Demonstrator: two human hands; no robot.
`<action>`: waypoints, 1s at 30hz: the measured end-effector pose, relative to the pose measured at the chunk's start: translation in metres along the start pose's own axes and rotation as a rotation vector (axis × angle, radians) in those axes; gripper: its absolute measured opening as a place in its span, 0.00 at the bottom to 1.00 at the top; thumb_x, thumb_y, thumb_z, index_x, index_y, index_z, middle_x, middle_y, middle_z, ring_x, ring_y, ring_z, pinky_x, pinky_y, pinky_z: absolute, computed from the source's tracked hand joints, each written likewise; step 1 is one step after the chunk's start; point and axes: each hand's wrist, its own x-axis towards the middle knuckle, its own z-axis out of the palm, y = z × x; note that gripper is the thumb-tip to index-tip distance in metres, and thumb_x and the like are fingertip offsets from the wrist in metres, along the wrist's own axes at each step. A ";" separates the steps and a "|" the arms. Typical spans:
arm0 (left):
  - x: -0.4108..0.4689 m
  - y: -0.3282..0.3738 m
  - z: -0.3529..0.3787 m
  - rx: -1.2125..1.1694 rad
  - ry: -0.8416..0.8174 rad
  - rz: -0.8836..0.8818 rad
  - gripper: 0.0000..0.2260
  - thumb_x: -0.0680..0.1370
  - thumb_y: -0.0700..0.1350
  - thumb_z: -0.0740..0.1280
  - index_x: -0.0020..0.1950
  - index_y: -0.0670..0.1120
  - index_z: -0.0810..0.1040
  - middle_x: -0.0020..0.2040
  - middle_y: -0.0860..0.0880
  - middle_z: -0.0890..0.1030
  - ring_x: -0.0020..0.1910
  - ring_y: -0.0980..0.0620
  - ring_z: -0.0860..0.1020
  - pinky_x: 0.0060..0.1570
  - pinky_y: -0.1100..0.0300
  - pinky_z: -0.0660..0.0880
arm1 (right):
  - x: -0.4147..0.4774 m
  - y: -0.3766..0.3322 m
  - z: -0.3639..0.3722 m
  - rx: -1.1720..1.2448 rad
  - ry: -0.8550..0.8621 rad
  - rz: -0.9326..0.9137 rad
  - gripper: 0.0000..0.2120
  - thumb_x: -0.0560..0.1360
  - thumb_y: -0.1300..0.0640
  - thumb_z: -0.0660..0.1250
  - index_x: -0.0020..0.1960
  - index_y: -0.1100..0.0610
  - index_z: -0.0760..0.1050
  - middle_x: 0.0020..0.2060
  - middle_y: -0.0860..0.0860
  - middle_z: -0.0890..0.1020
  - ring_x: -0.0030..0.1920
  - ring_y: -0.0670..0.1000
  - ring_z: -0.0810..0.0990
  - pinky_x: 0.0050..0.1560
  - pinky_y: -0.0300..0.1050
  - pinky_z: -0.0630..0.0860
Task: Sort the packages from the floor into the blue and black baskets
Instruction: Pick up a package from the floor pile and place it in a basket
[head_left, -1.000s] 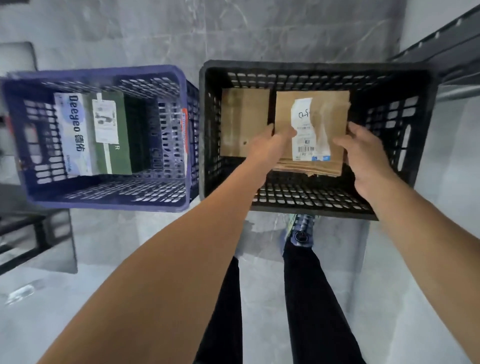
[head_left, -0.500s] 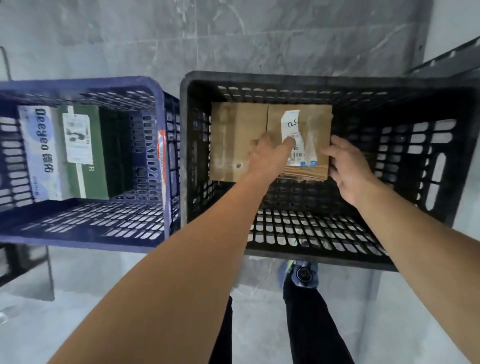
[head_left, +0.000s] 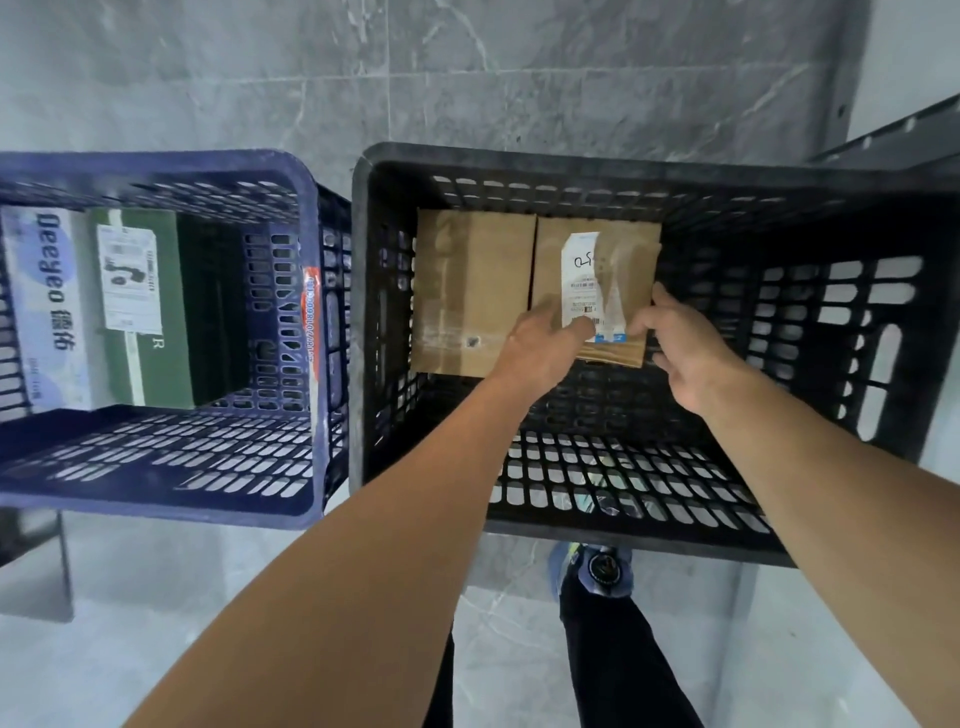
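Cardboard meets plastic as a person sets a labelled package (head_left: 597, 280) into the black basket (head_left: 571, 166), tight against a plain package (head_left: 472, 291) that already lies by the far wall. Both hands are on it. The left hand (head_left: 545, 348) grips the near left corner with its thumb across the white label, and the right hand (head_left: 685, 353) pinches the near right edge, fingers curled round it. The near end looks slightly raised, so the placing seems nearly done, with only the let-go to come.

Alongside, the blue basket (head_left: 156, 161) holds a white box (head_left: 41, 306) and a green box (head_left: 150, 312), which would make four items sorted. No package shows on the grey floor (head_left: 156, 649) in this view, so what is left cannot be told.

Room is generous. The right half and near strip of the black basket lie bare, giving the right hand a free way out. The left hand has the plain package just beside it and would do best to lift upward. The two baskets stand side by side, rims almost touching, backed close to a grey wall (head_left: 467, 78). The blue basket's right and near parts are also free.
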 end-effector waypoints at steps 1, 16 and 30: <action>0.001 -0.001 0.000 -0.006 -0.004 -0.001 0.22 0.84 0.50 0.63 0.79 0.54 0.69 0.77 0.50 0.72 0.74 0.47 0.70 0.61 0.59 0.63 | 0.002 -0.001 0.000 -0.004 -0.015 0.006 0.27 0.77 0.65 0.63 0.71 0.42 0.70 0.54 0.40 0.81 0.57 0.45 0.77 0.58 0.41 0.70; 0.002 0.010 0.001 0.037 -0.033 -0.034 0.26 0.83 0.52 0.63 0.81 0.52 0.66 0.77 0.51 0.71 0.72 0.49 0.70 0.58 0.59 0.63 | -0.006 -0.002 0.003 -0.013 -0.037 -0.011 0.23 0.74 0.62 0.64 0.66 0.42 0.72 0.59 0.42 0.81 0.63 0.48 0.75 0.66 0.49 0.64; -0.141 0.095 -0.030 -0.128 0.034 0.045 0.31 0.75 0.62 0.66 0.78 0.56 0.70 0.76 0.50 0.73 0.71 0.48 0.72 0.74 0.44 0.68 | -0.165 -0.068 -0.024 0.329 0.006 -0.224 0.26 0.84 0.60 0.59 0.82 0.52 0.63 0.76 0.42 0.72 0.76 0.44 0.67 0.81 0.50 0.57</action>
